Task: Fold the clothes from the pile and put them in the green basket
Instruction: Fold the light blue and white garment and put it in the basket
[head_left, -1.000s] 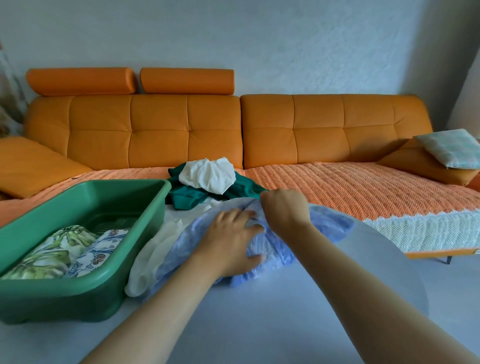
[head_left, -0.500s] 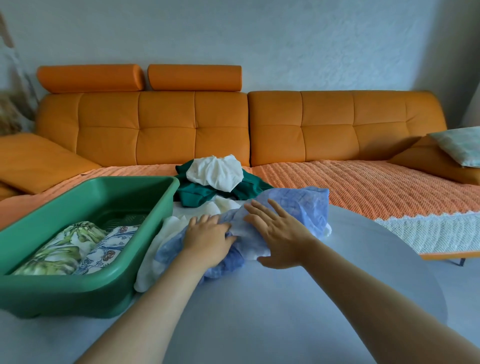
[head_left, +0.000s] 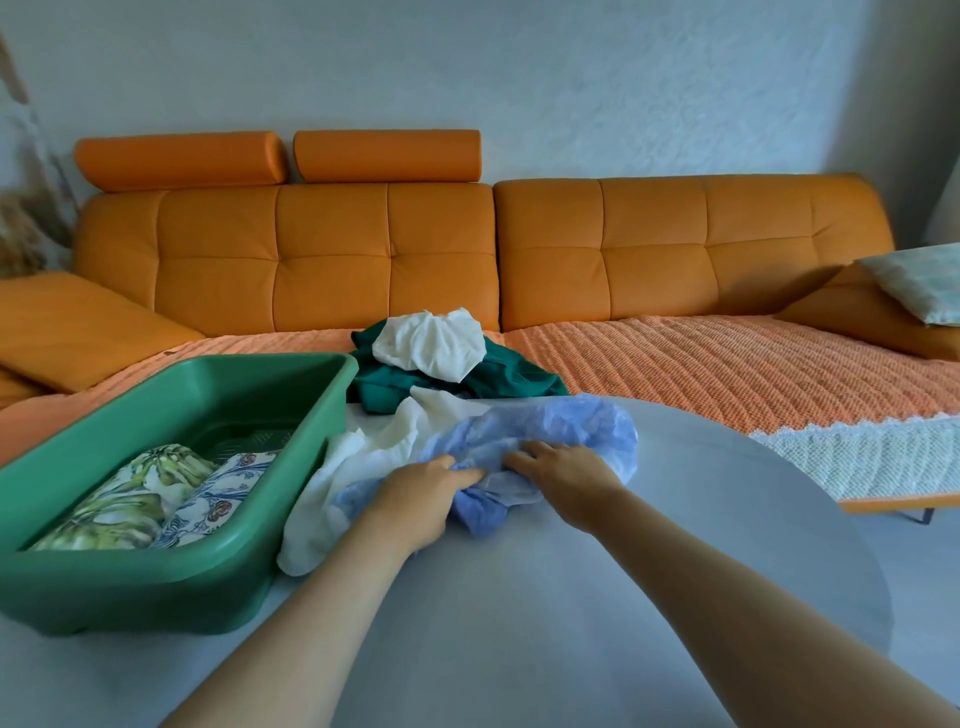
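green basket (head_left: 156, 592) sits lower left on the surface (head_left: 571, 623), two folded pieces inside: a leafy print (head_left: 124, 499) and a blue-patterned cloth (head_left: 213, 493); mid-frame the left hand (head_left: 415, 499) and right hand (head_left: 566, 473) both clutch the crumpled blue garment (head_left: 571, 421); pile (head_left: 441, 364) sits just behind it

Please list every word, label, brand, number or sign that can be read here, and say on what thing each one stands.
There are none to read.
The green basket bears no visible label.
The leaf-print cloth and the flower-print cloth in it carry patterns only, no letters.
The blue garment, the pile and the sofa show no writing.
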